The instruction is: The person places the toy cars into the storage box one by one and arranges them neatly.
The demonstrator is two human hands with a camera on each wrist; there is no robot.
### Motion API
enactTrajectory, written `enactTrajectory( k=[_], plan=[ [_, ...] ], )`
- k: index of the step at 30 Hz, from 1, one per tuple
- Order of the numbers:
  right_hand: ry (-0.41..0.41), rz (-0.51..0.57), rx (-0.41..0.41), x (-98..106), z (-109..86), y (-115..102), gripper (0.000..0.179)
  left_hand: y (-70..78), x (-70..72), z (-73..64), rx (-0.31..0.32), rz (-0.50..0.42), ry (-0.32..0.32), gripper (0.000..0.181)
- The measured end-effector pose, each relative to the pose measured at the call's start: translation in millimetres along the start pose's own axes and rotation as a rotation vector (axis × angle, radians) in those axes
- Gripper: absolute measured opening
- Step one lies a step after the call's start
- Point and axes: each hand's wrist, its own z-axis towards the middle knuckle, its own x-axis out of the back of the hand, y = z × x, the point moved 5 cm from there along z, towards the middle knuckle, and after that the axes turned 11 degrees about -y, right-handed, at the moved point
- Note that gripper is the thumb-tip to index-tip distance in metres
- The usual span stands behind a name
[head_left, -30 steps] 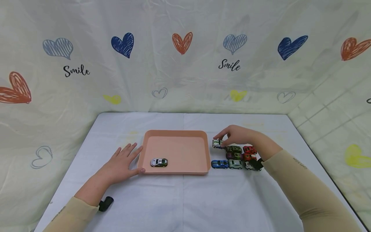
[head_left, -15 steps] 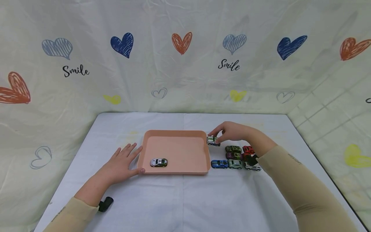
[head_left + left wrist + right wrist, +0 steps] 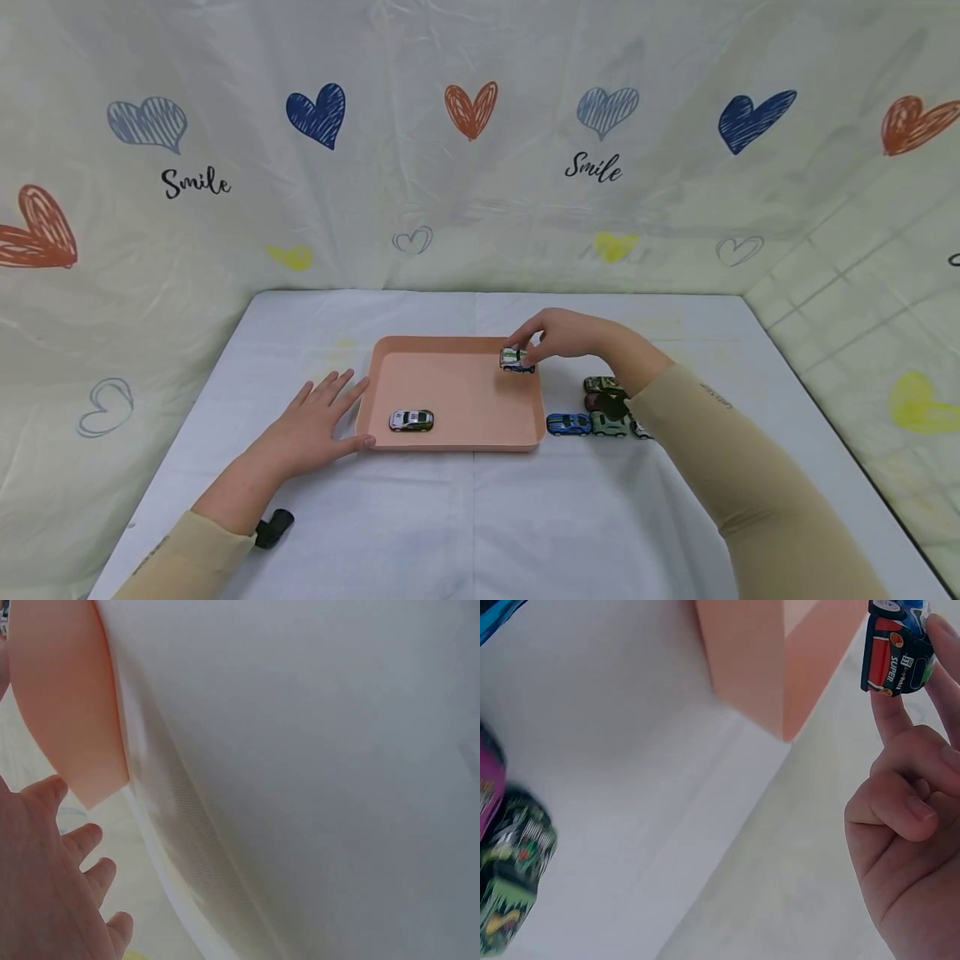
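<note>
My right hand [image 3: 573,335] pinches a small white-and-green toy car [image 3: 513,360] over the far right corner of a pink tray [image 3: 468,400]. In the right wrist view the car's dark and red end [image 3: 897,660] shows between thumb and fingertips, while the other fingers curl in toward the palm. A silver toy car [image 3: 411,421] sits inside the tray, near its front left corner. My left hand [image 3: 307,429] lies at the tray's left side with fingers spread, thumb on the near left corner.
Right of the tray several toy cars stand grouped: a blue car [image 3: 568,425], a pale green car [image 3: 609,425] and a dark green camouflage car [image 3: 602,384] among them. My right forearm [image 3: 720,433] hides part of this group. A white cloth [image 3: 420,525] covers the table.
My right hand has lifted the white-and-green toy car from beside the group and carried it left, across the tray's right rim. The left hand and the silver car stay put.
</note>
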Motion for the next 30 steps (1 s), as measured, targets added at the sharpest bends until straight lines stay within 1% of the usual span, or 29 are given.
enactTrajectory(
  k=[3,8,15,19,23,30],
  plan=[
    [-0.01,-0.002,0.01,-3,11.6,-6,0.036,-1.2,-1.0,0.2,-0.003,0.002,0.006,0.096],
    [-0.022,0.024,0.023,-9,28.5,-21,0.035,-3.1,-3.2,2.2,0.011,0.02,-0.013,0.098],
    [-0.042,0.04,0.071,-16,51.8,-43,0.034,-4.6,-5.5,4.2,0.023,0.021,-0.02,0.098],
    [-0.051,0.045,0.084,-19,64.5,-50,0.034,-4.3,-5.3,3.6,0.026,0.025,-0.018,0.098],
    [-0.062,0.046,0.077,-23,75.6,-58,0.036,-5.2,-5.1,3.6,0.034,0.028,-0.023,0.098],
    [-0.065,-0.003,0.018,-33,95.2,-68,0.034,-3.9,-3.4,3.7,0.05,0.024,-0.032,0.098]
  ],
)
